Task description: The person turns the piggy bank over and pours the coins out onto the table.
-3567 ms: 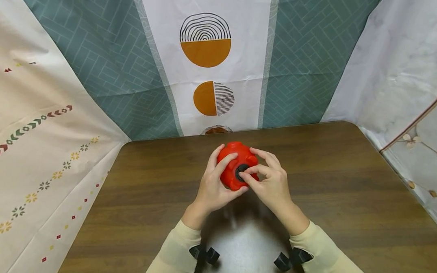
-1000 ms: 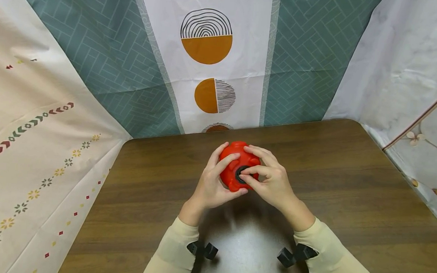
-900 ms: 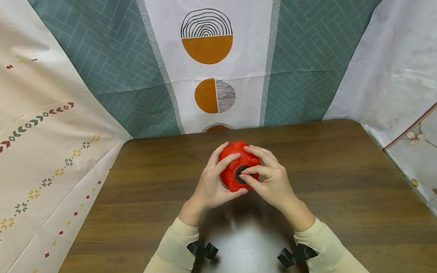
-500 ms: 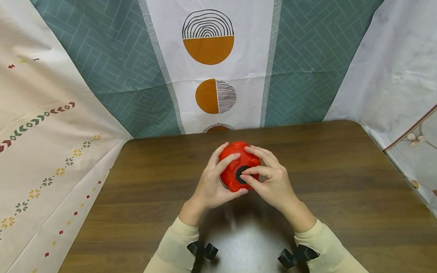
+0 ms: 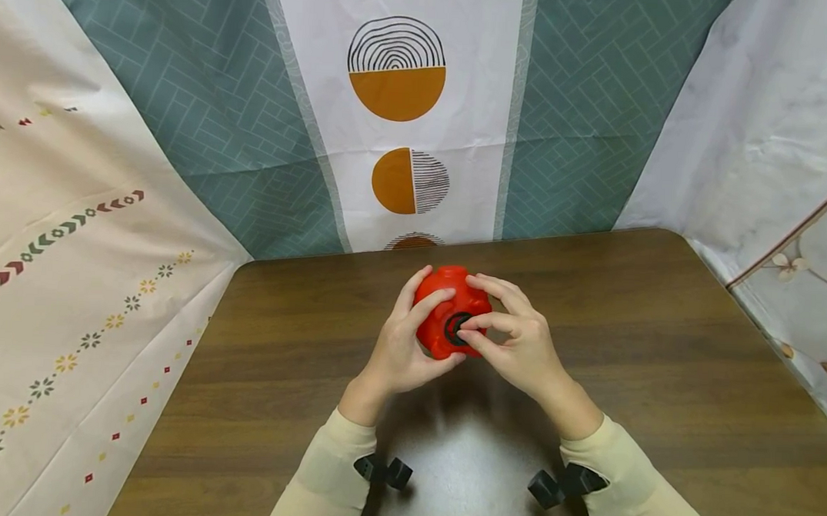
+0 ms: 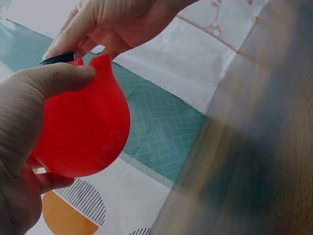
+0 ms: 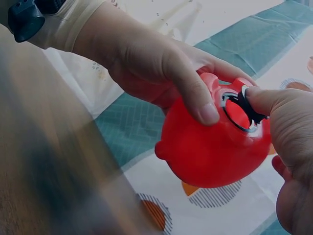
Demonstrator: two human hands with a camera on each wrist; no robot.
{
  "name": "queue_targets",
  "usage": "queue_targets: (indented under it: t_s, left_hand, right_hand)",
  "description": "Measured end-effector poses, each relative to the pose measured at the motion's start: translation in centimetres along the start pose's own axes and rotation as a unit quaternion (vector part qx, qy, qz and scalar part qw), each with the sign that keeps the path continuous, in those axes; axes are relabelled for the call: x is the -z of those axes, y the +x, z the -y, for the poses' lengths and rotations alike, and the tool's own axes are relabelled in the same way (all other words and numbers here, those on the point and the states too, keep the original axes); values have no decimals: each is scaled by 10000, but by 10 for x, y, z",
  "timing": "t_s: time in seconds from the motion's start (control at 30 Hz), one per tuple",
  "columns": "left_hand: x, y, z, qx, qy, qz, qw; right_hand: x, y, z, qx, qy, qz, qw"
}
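A round red piggy bank (image 5: 466, 297) with stubby feet is held above the table, its underside turned up toward the head view. My left hand (image 5: 404, 354) grips it from the left, thumb along the near side and fingers around the body. My right hand (image 5: 523, 349) pinches a black stopper (image 7: 248, 106) between thumb and index finger, its other fingertips against the red body. In the right wrist view the stopper stands tilted at the round black-rimmed hole, with red showing inside. The left wrist view has the stopper (image 6: 57, 59) edge-on beyond my thumb.
The brown wooden table (image 5: 277, 375) stretches under both arms, with a bright reflection near its front edge. A teal and white patterned cloth (image 5: 447, 121) hangs behind it. Light cloths cover the left and right sides. Each sleeve carries a black wrist camera (image 5: 397, 474).
The stopper has tipped up from the hole, and more of the dark ring shows. My right fingertips have shifted slightly to the right. The left hand keeps its grip on the piggy bank.
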State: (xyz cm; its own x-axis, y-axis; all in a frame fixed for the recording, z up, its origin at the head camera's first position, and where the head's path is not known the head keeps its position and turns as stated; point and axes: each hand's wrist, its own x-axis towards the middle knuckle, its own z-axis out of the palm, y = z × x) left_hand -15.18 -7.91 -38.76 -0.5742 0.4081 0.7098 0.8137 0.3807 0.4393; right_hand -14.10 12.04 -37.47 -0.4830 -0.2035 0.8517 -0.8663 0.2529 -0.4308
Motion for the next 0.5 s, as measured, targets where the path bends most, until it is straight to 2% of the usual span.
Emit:
queue_targets:
  t_s: [0.13,0.33,0.5]
  left_hand:
    - [4,1,1,-4,50,-56,10000]
    - [8,1,1,55,8,-93,9999]
    - [11,1,0,136,-77,-145,9998]
  right_hand:
    - [2,8,9,-21,7,-93,10000]
    - [12,19,31,-256,76,-202,9994]
    - [26,16,29,-426,-125,-104,9990]
